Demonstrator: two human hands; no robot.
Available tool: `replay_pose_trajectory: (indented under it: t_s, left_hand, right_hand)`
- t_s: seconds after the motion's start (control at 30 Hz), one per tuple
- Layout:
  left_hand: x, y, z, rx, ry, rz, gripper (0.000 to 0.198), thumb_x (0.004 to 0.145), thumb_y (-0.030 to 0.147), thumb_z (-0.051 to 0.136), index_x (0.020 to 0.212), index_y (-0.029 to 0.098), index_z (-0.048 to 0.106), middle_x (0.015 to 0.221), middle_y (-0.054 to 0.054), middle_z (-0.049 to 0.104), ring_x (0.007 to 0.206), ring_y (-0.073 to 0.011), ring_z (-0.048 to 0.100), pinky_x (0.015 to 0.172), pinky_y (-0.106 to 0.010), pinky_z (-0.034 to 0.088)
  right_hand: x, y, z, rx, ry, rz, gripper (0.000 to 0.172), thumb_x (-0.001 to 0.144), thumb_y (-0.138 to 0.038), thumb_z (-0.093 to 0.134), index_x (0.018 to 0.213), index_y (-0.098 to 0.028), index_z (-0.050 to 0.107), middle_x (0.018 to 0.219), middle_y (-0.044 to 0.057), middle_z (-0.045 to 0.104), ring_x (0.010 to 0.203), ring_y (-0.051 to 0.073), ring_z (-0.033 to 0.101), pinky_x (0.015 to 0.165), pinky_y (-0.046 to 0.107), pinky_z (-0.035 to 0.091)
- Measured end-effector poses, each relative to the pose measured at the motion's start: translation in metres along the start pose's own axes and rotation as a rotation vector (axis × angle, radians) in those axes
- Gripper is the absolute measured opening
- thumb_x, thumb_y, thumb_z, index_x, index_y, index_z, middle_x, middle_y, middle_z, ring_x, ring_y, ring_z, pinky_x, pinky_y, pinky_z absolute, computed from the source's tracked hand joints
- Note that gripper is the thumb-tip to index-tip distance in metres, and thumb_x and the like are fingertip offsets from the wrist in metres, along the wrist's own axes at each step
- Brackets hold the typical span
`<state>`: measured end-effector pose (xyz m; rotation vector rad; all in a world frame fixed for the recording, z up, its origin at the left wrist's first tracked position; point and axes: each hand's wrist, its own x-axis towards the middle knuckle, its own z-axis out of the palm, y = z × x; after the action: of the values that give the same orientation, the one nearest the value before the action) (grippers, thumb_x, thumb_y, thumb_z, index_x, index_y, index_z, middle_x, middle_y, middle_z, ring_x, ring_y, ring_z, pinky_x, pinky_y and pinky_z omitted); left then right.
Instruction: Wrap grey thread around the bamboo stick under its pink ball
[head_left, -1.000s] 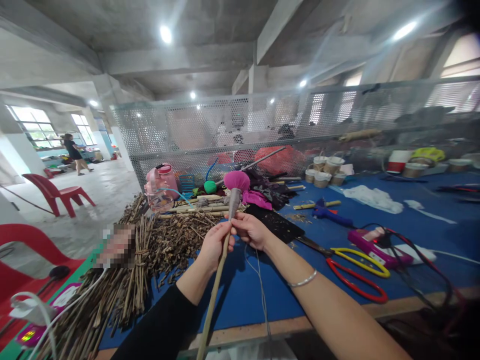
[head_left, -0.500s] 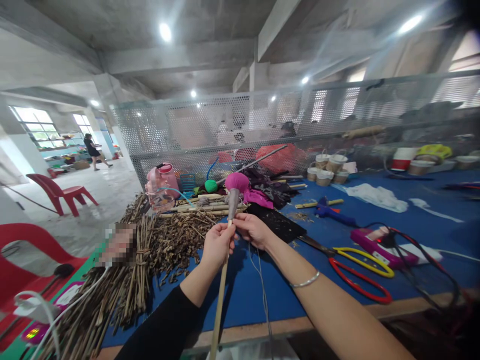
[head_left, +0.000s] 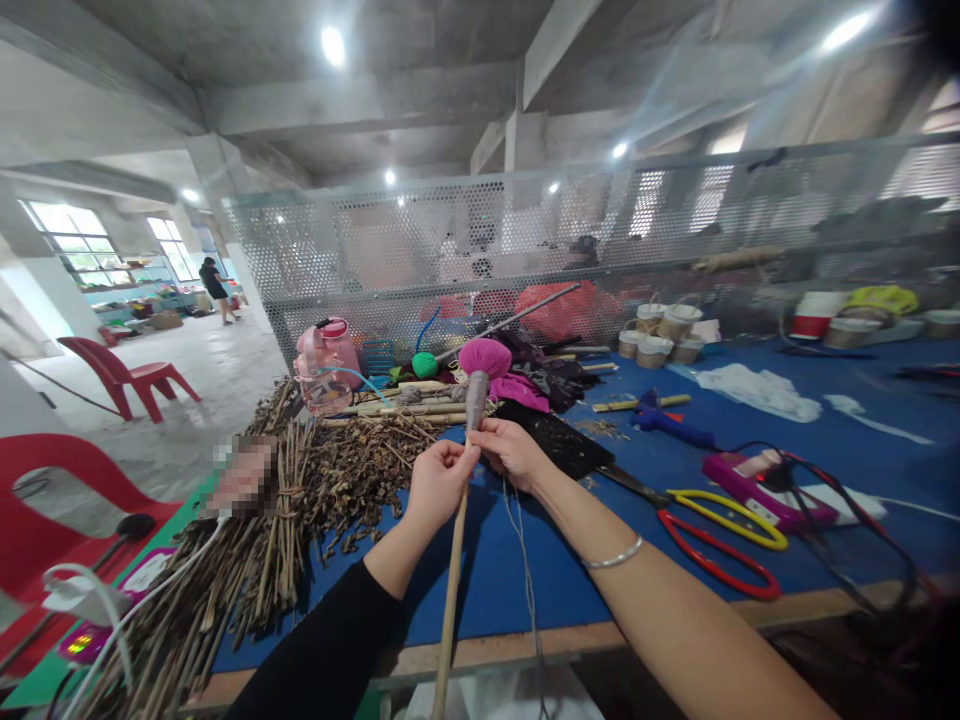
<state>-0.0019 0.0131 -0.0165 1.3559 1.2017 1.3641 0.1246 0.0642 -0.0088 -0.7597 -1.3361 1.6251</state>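
My left hand (head_left: 437, 482) is closed round a slim pale wooden stick (head_left: 452, 590), just below its thick upper end. That end is covered with a grey wrapping (head_left: 476, 402) and leans away from me. Close against it, my right hand (head_left: 512, 452) pinches at the lower edge of the wrapping. A grey thread (head_left: 527, 570) hangs in strands from under my right hand, over the table edge. What lies between the right fingertips is mostly hidden. Beyond the stick's tip sit a magenta yarn ball (head_left: 487, 355) and a green ball (head_left: 424, 364).
Dried plant stems (head_left: 247, 560) are heaped at left, beside a pink jug (head_left: 337, 350). Large scissors (head_left: 720, 530) with red and yellow handles, a blue glue gun (head_left: 671, 422) and a purple power strip (head_left: 765, 490) lie on the right. A perforated metal screen (head_left: 360, 250) stands behind.
Both hands stay at the top of the stick, with the left fingers slightly shifted. The view has moved a little. A person in the far background has moved right.
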Motion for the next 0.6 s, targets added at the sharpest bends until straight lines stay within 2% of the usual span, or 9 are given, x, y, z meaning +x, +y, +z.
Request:
replay_pose_trajectory:
  t_s: [0.17,0.27,0.33,0.47,0.53,0.6]
  left_hand:
    - [-0.0023,0.0051,0.0009,-0.277,-0.214,-0.139,0.041,0.069,0.055,0.058,0.075,0.015,0.052,0.051,0.004,0.052,0.034,-0.0056,0.042,0.034,-0.018,0.031]
    - [-0.0024,0.0049,0.0001,-0.325,-0.283,-0.183,0.043,0.069,0.056,0.056,0.079,0.014,0.053,0.051,0.004,0.052,0.034,-0.0051,0.041,0.033,-0.017,0.029]
    - [-0.0017,0.0023,-0.0004,-0.245,-0.241,-0.151,0.042,0.071,0.056,0.054,0.077,0.015,0.052,0.049,0.004,0.051,0.033,-0.0054,0.041,0.034,-0.017,0.029]
    - [-0.0001,-0.0022,-0.0003,0.000,-0.046,0.001,0.034,0.065,0.046,0.066,0.070,0.015,0.052,0.047,0.007,0.047,0.036,-0.0041,0.040,0.037,-0.016,0.028]
    - [0.0001,-0.0015,0.0001,0.014,-0.043,-0.025,0.033,0.064,0.045,0.067,0.069,0.015,0.053,0.046,0.006,0.048,0.035,-0.0045,0.040,0.036,-0.017,0.028]
    - [-0.0002,0.0009,0.0005,-0.060,-0.094,-0.080,0.034,0.068,0.048,0.061,0.069,0.015,0.053,0.048,0.004,0.052,0.034,-0.0052,0.041,0.035,-0.018,0.029]
  right_hand:
    - [-0.0021,-0.0028,-0.0042,0.053,-0.095,0.038,0.038,0.063,-0.042,0.071,0.084,-0.014,0.056,0.049,-0.007,0.049,0.030,0.001,0.022,0.033,0.019,0.007]
    - [-0.0033,-0.0029,-0.0041,0.048,-0.102,0.037,0.037,0.062,-0.043,0.072,0.079,-0.014,0.055,0.051,-0.005,0.052,0.031,0.001,0.025,0.034,0.019,0.007]
    - [-0.0030,-0.0014,-0.0027,0.027,-0.065,0.031,0.036,0.062,-0.042,0.072,0.072,-0.014,0.053,0.048,-0.006,0.050,0.031,0.001,0.024,0.034,0.020,0.007]
    - [-0.0008,0.0024,-0.0006,-0.023,-0.008,0.045,0.036,0.061,-0.043,0.072,0.065,-0.015,0.049,0.040,-0.009,0.041,0.030,0.001,0.020,0.033,0.020,0.007]
    - [0.0001,0.0029,-0.0009,-0.031,-0.007,0.038,0.036,0.062,-0.043,0.071,0.064,-0.015,0.049,0.039,-0.009,0.038,0.030,0.001,0.021,0.032,0.020,0.007]
    - [0.0002,0.0018,-0.0016,-0.013,-0.019,0.030,0.035,0.063,-0.044,0.071,0.066,-0.015,0.050,0.039,-0.010,0.038,0.029,0.002,0.021,0.032,0.020,0.008]
